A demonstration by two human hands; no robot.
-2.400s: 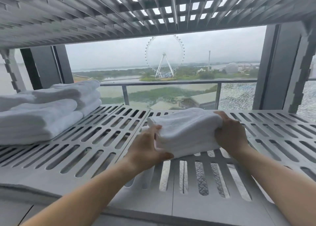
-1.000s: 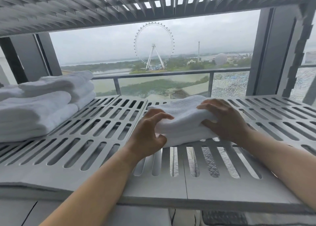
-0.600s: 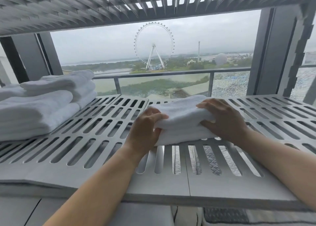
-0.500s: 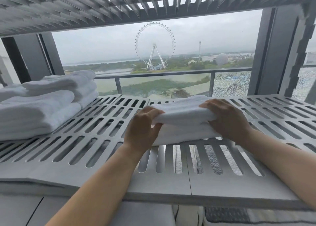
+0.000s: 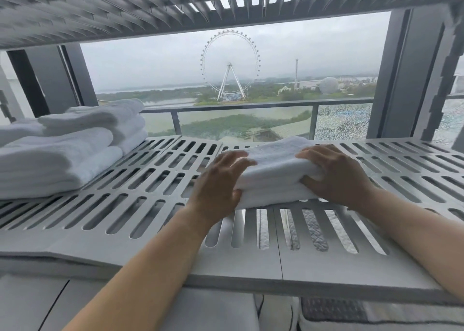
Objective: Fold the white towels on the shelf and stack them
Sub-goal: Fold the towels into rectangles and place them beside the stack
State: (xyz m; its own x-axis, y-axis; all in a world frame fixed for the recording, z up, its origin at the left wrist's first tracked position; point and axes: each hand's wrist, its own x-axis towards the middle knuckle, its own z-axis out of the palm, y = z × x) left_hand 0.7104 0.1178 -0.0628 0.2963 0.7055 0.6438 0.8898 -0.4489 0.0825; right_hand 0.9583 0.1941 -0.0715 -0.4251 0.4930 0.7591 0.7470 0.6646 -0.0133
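Two hands, left and right, clamp folded white terry towel ends on slotted grey shelf.

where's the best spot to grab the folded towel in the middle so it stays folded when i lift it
Probably grip the folded towel at its two short ends, coming in from both sides as the left hand and right hand sit now. Its layers stack flat on the slotted shelf, so pinching through them should keep the fold.
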